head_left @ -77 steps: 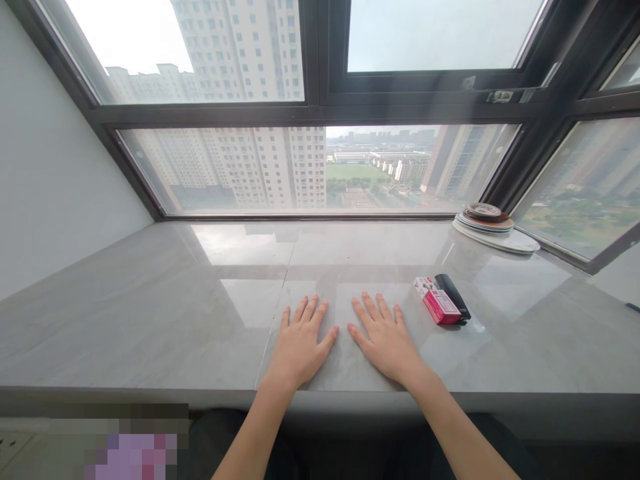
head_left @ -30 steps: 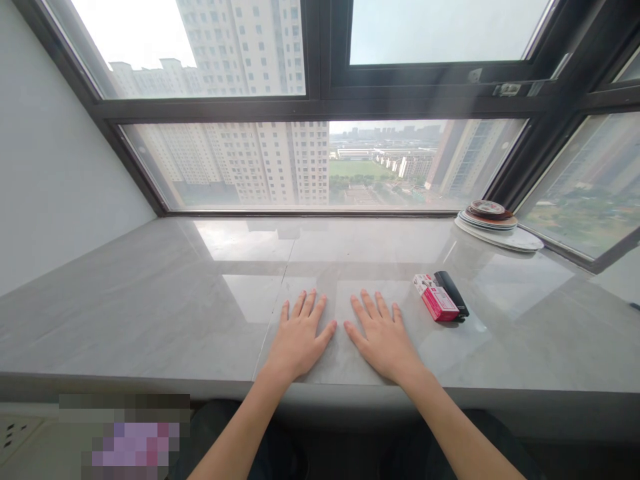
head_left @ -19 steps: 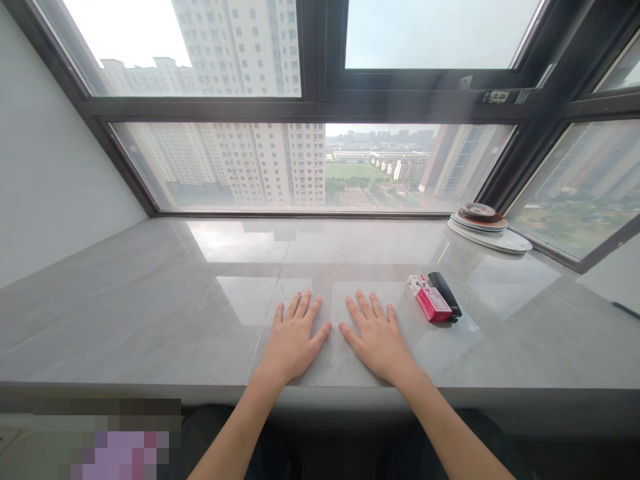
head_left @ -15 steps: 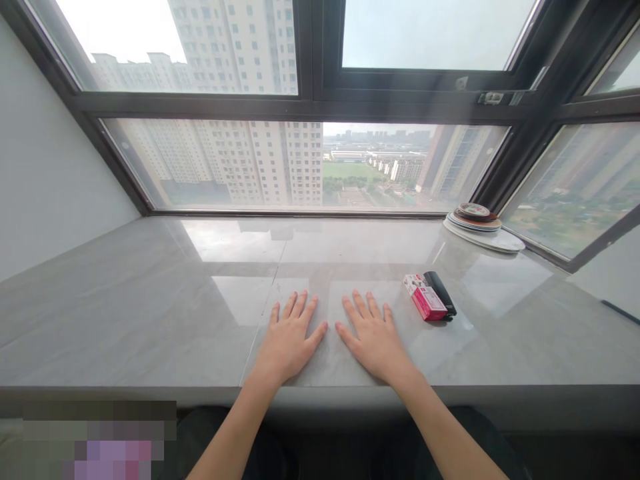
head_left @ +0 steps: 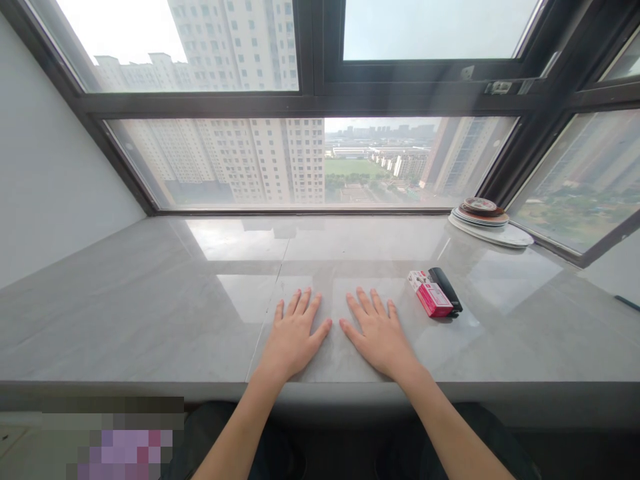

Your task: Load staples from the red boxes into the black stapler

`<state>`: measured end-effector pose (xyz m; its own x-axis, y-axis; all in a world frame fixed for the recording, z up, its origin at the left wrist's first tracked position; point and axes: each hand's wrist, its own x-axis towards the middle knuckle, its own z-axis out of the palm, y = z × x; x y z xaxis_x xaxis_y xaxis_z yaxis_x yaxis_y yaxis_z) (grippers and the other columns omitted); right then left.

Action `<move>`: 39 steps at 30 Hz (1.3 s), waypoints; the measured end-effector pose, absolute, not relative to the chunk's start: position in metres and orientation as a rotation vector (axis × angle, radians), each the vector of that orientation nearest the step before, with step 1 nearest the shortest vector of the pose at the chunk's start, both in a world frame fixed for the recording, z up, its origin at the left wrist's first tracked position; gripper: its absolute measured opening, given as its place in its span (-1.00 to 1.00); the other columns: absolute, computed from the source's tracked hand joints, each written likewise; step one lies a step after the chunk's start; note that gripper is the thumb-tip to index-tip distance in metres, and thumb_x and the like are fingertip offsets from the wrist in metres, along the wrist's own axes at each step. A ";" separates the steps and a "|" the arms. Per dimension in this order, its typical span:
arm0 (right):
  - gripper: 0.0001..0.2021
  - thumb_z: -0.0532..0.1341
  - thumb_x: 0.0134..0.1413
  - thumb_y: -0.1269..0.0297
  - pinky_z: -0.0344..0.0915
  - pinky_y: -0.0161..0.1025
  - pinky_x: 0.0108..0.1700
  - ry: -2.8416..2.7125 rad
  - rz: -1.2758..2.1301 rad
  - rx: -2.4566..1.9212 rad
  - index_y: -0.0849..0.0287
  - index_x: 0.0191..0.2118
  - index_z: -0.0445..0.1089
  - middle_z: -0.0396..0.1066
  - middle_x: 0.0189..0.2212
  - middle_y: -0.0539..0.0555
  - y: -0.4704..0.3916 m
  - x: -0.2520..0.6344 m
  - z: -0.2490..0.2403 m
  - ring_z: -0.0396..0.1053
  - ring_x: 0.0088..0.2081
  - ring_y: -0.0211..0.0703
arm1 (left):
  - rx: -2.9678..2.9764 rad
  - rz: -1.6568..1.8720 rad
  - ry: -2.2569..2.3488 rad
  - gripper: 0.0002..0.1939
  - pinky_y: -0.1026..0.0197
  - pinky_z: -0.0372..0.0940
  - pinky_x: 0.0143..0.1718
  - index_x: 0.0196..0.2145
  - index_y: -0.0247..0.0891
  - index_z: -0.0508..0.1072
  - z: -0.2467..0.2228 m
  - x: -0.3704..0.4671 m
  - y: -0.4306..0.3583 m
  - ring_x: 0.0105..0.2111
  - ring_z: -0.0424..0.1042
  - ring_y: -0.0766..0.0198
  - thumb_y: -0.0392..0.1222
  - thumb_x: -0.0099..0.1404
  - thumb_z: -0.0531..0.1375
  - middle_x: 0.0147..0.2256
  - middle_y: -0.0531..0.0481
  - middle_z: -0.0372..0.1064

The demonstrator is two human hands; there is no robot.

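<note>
My left hand [head_left: 293, 335] lies flat on the grey marble-look windowsill [head_left: 150, 320], palm down with fingers spread. Beside it on the right, my right hand [head_left: 379, 333] rests the same way, and a small gap separates the two thumbs. Neither hand holds anything. To the right of my right hand sits a small pink and white box [head_left: 434, 299]. A black stapler [head_left: 446, 291] lies alongside that box, partly hidden behind it. Both are apart from my fingers.
A stack of plates [head_left: 493, 230] stands in the far right corner by the window frame [head_left: 310, 105]. A thin dark object [head_left: 627, 303] lies at the right edge. The sill's front edge runs under my wrists. A blurred patch covers the lower left.
The view has shifted slightly, so the things on the sill appear a little further right and higher. My hands keep their place on the surface.
</note>
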<state>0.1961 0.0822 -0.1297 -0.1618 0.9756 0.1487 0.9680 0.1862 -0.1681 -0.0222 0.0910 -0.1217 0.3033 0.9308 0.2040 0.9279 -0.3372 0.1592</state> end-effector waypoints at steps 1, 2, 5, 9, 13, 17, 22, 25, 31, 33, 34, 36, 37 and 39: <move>-0.30 -0.15 0.41 -0.21 -0.35 0.28 0.44 -2.237 0.050 -1.872 -0.07 0.52 -0.10 -0.25 0.53 0.02 0.082 0.196 -0.130 -0.36 0.51 0.19 | 2.525 0.407 1.801 -0.34 -0.25 -0.18 0.44 0.47 0.06 -0.01 -0.121 -0.022 0.091 0.49 -0.23 0.02 0.26 0.53 -0.16 0.49 0.05 -0.18; -0.30 -0.14 0.41 -0.21 -0.36 0.28 0.44 -2.235 0.050 -1.874 -0.07 0.52 -0.09 -0.24 0.53 0.03 0.082 0.196 -0.130 -0.35 0.51 0.19 | 2.523 0.406 1.799 -0.34 -0.25 -0.17 0.44 0.47 0.06 -0.01 -0.121 -0.022 0.091 0.49 -0.23 0.02 0.26 0.53 -0.16 0.49 0.05 -0.18; -0.30 -0.14 0.41 -0.21 -0.36 0.28 0.44 -2.232 0.047 -1.874 -0.08 0.52 -0.10 -0.24 0.53 0.03 0.082 0.197 -0.130 -0.35 0.51 0.19 | 2.518 0.404 1.799 -0.34 -0.24 -0.17 0.44 0.47 0.07 -0.01 -0.120 -0.022 0.091 0.49 -0.23 0.02 0.26 0.53 -0.16 0.49 0.05 -0.18; -0.30 -0.15 0.41 -0.21 -0.36 0.26 0.44 -2.234 0.053 -1.873 -0.08 0.52 -0.11 -0.25 0.53 0.02 0.082 0.197 -0.130 -0.35 0.51 0.18 | 2.514 0.406 1.798 -0.34 -0.24 -0.18 0.44 0.47 0.07 -0.01 -0.121 -0.022 0.091 0.49 -0.23 0.02 0.26 0.53 -0.16 0.49 0.05 -0.18; -0.30 -0.15 0.41 -0.21 -0.38 0.26 0.44 -2.238 0.068 -1.884 -0.08 0.52 -0.11 -0.26 0.53 0.01 0.082 0.196 -0.128 -0.37 0.51 0.17 | 2.518 0.428 1.789 -0.35 -0.23 -0.19 0.44 0.47 0.07 0.00 -0.122 -0.023 0.091 0.49 -0.23 0.03 0.26 0.53 -0.16 0.49 0.05 -0.17; -0.30 -0.14 0.41 -0.20 -0.39 0.27 0.44 -2.242 0.089 -1.902 -0.08 0.53 -0.12 -0.27 0.53 0.01 0.082 0.195 -0.126 -0.39 0.52 0.18 | 2.510 0.433 1.782 -0.35 -0.24 -0.20 0.44 0.47 0.08 0.00 -0.122 -0.023 0.091 0.49 -0.22 0.00 0.26 0.52 -0.16 0.49 0.07 -0.17; -0.31 -0.13 0.41 -0.20 -0.39 0.27 0.44 -2.238 0.091 -1.903 -0.08 0.52 -0.11 -0.24 0.53 0.02 0.081 0.195 -0.125 -0.37 0.51 0.19 | 2.509 0.428 1.781 -0.34 -0.24 -0.21 0.44 0.47 0.07 -0.01 -0.123 -0.024 0.092 0.49 -0.24 0.00 0.26 0.53 -0.16 0.49 0.06 -0.18; -0.31 -0.13 0.41 -0.20 -0.39 0.27 0.44 -2.240 0.092 -1.900 -0.08 0.52 -0.11 -0.24 0.53 0.02 0.082 0.195 -0.125 -0.37 0.51 0.19 | 2.510 0.424 1.789 -0.34 -0.22 -0.20 0.45 0.47 0.07 0.00 -0.123 -0.024 0.092 0.49 -0.23 0.02 0.26 0.52 -0.17 0.49 0.07 -0.17; -0.31 -0.14 0.41 -0.20 -0.38 0.26 0.44 -2.232 0.081 -1.882 -0.08 0.52 -0.09 -0.24 0.53 0.01 0.081 0.196 -0.126 -0.36 0.51 0.18 | 2.520 0.425 1.780 -0.34 -0.24 -0.20 0.44 0.46 0.05 0.01 -0.124 -0.024 0.092 0.49 -0.22 0.03 0.26 0.53 -0.17 0.49 0.04 -0.17; -0.31 -0.14 0.41 -0.20 -0.37 0.25 0.44 -2.230 0.080 -1.879 -0.08 0.52 -0.09 -0.23 0.53 0.01 0.081 0.196 -0.126 -0.36 0.51 0.17 | 2.521 0.428 1.781 -0.34 -0.24 -0.19 0.44 0.46 0.05 0.01 -0.124 -0.024 0.092 0.49 -0.22 0.03 0.26 0.53 -0.17 0.49 0.04 -0.17; -0.31 -0.14 0.41 -0.20 -0.37 0.25 0.44 -2.232 0.083 -1.879 -0.08 0.52 -0.09 -0.23 0.53 0.01 0.081 0.196 -0.126 -0.36 0.51 0.17 | 2.520 0.429 1.783 -0.34 -0.24 -0.19 0.44 0.46 0.06 0.01 -0.124 -0.024 0.092 0.49 -0.22 0.03 0.27 0.53 -0.17 0.49 0.04 -0.17; -0.31 -0.13 0.41 -0.20 -0.37 0.25 0.44 -2.234 0.087 -1.881 -0.08 0.52 -0.09 -0.23 0.53 0.01 0.081 0.196 -0.126 -0.36 0.51 0.17 | 2.519 0.428 1.783 -0.34 -0.24 -0.19 0.44 0.46 0.06 0.01 -0.124 -0.024 0.092 0.49 -0.22 0.03 0.27 0.53 -0.17 0.49 0.04 -0.17; -0.31 -0.13 0.41 -0.20 -0.37 0.25 0.44 -2.234 0.088 -1.880 -0.09 0.52 -0.08 -0.23 0.53 0.01 0.081 0.196 -0.126 -0.36 0.51 0.17 | 2.519 0.428 1.782 -0.34 -0.24 -0.19 0.44 0.46 0.06 0.01 -0.124 -0.024 0.092 0.49 -0.22 0.03 0.27 0.52 -0.17 0.49 0.04 -0.17; -0.31 -0.14 0.41 -0.20 -0.37 0.25 0.44 -2.232 0.088 -1.878 -0.08 0.52 -0.08 -0.23 0.53 0.00 0.081 0.196 -0.126 -0.36 0.51 0.17 | 2.518 0.428 1.780 -0.34 -0.24 -0.19 0.44 0.46 0.06 0.01 -0.124 -0.024 0.092 0.49 -0.23 0.03 0.27 0.52 -0.17 0.49 0.04 -0.17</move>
